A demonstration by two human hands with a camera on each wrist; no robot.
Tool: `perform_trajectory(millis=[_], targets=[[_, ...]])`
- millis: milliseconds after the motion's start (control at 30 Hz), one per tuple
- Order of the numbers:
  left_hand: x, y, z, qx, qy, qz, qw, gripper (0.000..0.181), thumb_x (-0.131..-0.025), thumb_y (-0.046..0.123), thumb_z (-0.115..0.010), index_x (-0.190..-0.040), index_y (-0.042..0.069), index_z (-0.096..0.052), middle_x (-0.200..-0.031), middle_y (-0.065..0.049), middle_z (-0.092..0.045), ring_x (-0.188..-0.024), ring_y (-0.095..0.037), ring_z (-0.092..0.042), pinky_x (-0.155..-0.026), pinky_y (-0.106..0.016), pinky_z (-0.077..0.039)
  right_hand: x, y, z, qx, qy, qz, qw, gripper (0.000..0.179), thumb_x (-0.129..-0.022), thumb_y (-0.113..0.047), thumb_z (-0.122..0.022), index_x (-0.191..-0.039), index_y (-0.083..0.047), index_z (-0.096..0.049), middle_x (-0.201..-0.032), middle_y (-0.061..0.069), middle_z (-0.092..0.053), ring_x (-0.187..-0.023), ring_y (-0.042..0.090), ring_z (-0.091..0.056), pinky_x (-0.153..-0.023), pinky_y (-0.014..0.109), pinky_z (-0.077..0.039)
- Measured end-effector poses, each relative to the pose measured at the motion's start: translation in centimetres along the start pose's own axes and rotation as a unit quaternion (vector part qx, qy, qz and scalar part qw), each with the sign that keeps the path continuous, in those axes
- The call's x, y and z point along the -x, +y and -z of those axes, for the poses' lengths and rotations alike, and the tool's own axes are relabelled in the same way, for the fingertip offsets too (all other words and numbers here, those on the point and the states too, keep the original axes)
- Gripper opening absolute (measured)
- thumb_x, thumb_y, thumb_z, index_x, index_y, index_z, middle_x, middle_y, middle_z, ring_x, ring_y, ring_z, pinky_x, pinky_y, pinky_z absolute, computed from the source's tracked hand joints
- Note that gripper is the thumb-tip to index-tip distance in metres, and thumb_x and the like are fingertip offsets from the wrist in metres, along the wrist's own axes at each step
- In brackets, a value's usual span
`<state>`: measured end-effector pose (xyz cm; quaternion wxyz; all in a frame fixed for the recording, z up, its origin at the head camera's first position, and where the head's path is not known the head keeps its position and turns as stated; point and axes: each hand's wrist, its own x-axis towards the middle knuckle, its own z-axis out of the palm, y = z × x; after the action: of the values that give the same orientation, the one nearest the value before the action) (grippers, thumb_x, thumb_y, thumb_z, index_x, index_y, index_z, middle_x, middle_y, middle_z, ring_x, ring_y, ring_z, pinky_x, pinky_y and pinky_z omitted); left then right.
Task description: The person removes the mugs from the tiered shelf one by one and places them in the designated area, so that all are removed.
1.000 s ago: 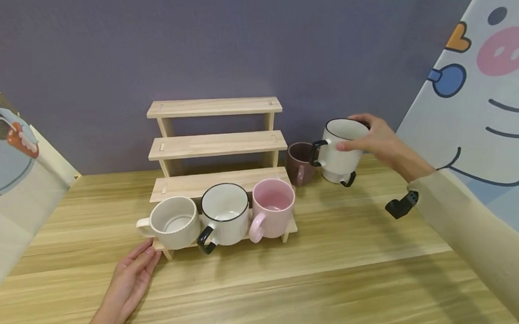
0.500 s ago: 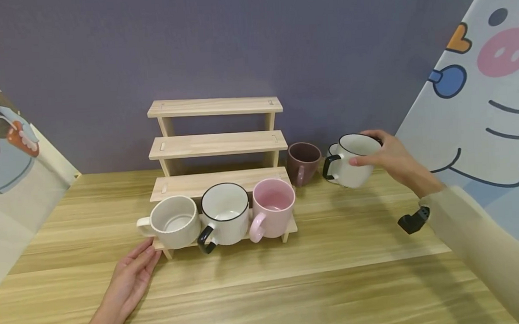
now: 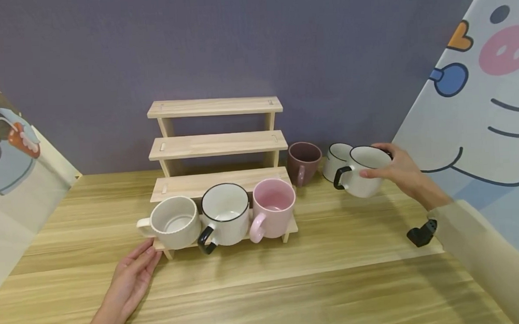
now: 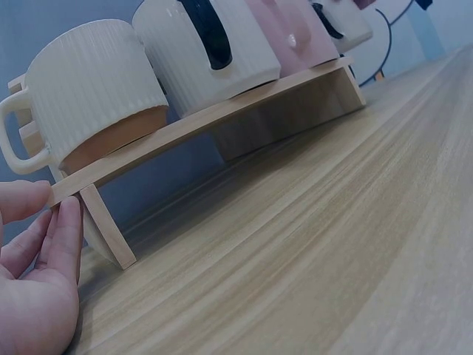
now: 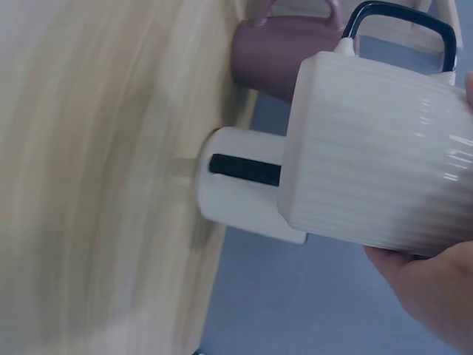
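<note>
My right hand grips a white mug with a black rim and black handle around its side. In the right wrist view this ribbed mug is held off the table, overlapping a smaller white mug behind it. My left hand pinches the front left corner of a tiered wooden rack, thumb above the board and fingers below. Along the lowest tier stand a cream mug, a white mug with a black handle and a pink mug.
A dark mauve mug stands right of the rack, beside the small black-rimmed white mug. Behind them rises a grey-blue wall. Panels with cartoon prints flank the wood-grain table on both sides.
My right hand has carried the white mug right, down and toward me, uncovering the smaller white mug behind it. The left hand and the rack have stayed put.
</note>
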<state>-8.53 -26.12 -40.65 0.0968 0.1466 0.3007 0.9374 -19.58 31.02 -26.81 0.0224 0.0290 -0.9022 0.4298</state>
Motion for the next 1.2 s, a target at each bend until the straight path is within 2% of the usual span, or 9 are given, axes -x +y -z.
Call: perform_trajectory(millis=[233, 367, 567, 767, 933, 1033, 1200], targets=[[0.0, -0.1, 0.0, -0.007, -0.004, -0.008, 0.9999, 0.041, -0.098, -0.013, -0.028, -0.119, -0.002, -0.061, -0.119, -0.012, -0.064, -0.112, -0.018, -0.063, -0.104, -0.021, -0.049, 0.4, 1.9, -0.5, -0.001, 0.006, 0.008, 1.0, 0.082, -0.08, -0.016, -0.077, -0.143, 0.0, -0.028, -0.126, 0.005, -0.041, -0.096, 0.004, -0.046, -0.072, 0.006, -0.047], [0.0, 0.0, -0.1, -0.009, -0.001, -0.007, 0.9999, 0.04, -0.098, -0.013, -0.029, -0.118, -0.002, -0.061, -0.119, -0.012, -0.064, -0.112, -0.018, -0.063, -0.103, -0.021, -0.049, 0.7, 2.8, -0.7, -0.016, 0.004, 0.011, 0.9998, 0.078, -0.08, -0.016, -0.078, -0.14, -0.002, -0.031, -0.12, -0.002, -0.043, -0.095, 0.003, -0.048, -0.072, 0.008, -0.049], [0.1, 0.0, -0.1, -0.011, 0.005, -0.004, 0.9999, 0.04, -0.098, -0.013, -0.029, -0.117, -0.002, -0.062, -0.118, -0.012, -0.064, -0.111, -0.018, -0.063, -0.103, -0.021, -0.049, 1.1, 4.0, -1.0, -0.028, 0.0, 0.016, 0.9995, 0.072, -0.08, -0.016, -0.077, -0.137, -0.005, -0.034, -0.116, -0.005, -0.045, -0.093, 0.001, -0.05, -0.071, 0.011, -0.052], [0.1, 0.0, -0.1, -0.011, 0.003, -0.005, 0.9999, 0.041, -0.098, -0.013, -0.028, -0.118, -0.002, -0.062, -0.118, -0.012, -0.064, -0.111, -0.018, -0.063, -0.103, -0.021, -0.049, 1.3, 4.9, -1.2, -0.023, -0.001, 0.011, 0.9997, 0.078, -0.08, -0.015, -0.078, -0.141, -0.002, -0.031, -0.12, 0.001, -0.044, -0.092, -0.002, -0.051, -0.071, 0.012, -0.054], [0.1, 0.0, -0.1, -0.013, 0.008, -0.003, 0.9999, 0.041, -0.098, -0.013, -0.028, -0.118, -0.002, -0.062, -0.118, -0.012, -0.064, -0.111, -0.018, -0.063, -0.102, -0.021, -0.05, 1.2, 5.7, -1.6, -0.021, -0.013, -0.011, 0.9996, 0.086, -0.081, -0.017, -0.077, -0.144, -0.001, -0.022, -0.123, 0.009, -0.043, -0.09, -0.003, -0.05, -0.071, 0.013, -0.052], [0.2, 0.0, -0.1, -0.014, 0.009, -0.001, 0.9999, 0.041, -0.098, -0.012, -0.028, -0.118, -0.002, -0.062, -0.118, -0.012, -0.064, -0.111, -0.018, -0.063, -0.102, -0.021, -0.051, 1.3, 6.2, -1.8, -0.024, -0.014, -0.013, 0.9995, 0.086, -0.081, -0.017, -0.077, -0.144, -0.001, -0.021, -0.121, 0.005, -0.043, -0.089, -0.003, -0.05, -0.071, 0.012, -0.051], [0.2, -0.1, -0.1, -0.016, 0.009, -0.002, 0.9998, 0.041, -0.098, -0.013, -0.028, -0.117, -0.002, -0.063, -0.117, -0.012, -0.065, -0.11, -0.018, -0.063, -0.102, -0.021, -0.051, 1.5, 7.0, -2.0, -0.032, 0.02, 0.018, 0.9991, 0.074, -0.077, -0.009, -0.079, -0.136, -0.001, -0.033, -0.113, -0.008, -0.044, -0.089, -0.004, -0.05, -0.071, 0.008, -0.05]])
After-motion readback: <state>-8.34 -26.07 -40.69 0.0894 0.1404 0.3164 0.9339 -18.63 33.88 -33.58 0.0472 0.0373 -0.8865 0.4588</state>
